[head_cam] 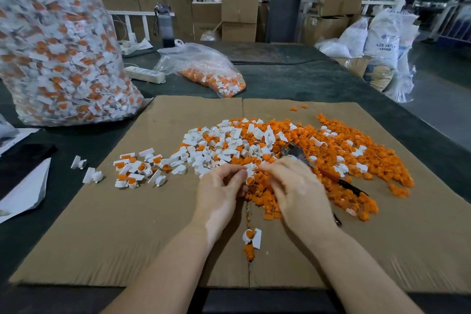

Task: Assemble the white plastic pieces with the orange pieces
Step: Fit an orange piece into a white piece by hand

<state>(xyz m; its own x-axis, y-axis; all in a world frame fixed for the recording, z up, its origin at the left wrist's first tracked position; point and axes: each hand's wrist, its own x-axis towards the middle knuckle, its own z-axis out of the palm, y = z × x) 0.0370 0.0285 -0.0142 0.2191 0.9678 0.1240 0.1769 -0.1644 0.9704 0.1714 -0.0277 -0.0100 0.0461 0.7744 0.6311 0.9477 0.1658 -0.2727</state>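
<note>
At the centre of the cardboard sheet (107, 232), the left hand (219, 194) and right hand (297, 191) meet, fingertips close together. Both pinch one white plastic piece (250, 173) with an orange insert at its lower end; which fingers bear on which part cannot be made out, because the right hand is motion-blurred.

Directly beyond the hands lies the mixed heap: loose white pieces (224, 143) toward the left, orange pieces (356, 155) toward the right. A metal tool with an orange-and-black handle (328, 173) lies across the heap, partly hidden by the right hand. To the left of the heap sits a small group of assembled units (139, 169); two further white pieces (86, 169) rest off the sheet on the dark table (293, 79). One assembled unit and one orange piece (251, 239) lie between the forearms, on the sheet's centre seam.

The near part of the sheet is bare on both sides of the arms. The table's right edge runs diagonally, with floor beyond it.

A large clear bag of assembled units (56, 46) stands at the far left, cut off by the frame. A smaller bag of parts (206, 69), a power strip (145, 74) and a bottle (164, 24) lie farther back. Cardboard boxes (239, 11) and white sacks (382, 38) line the room.
</note>
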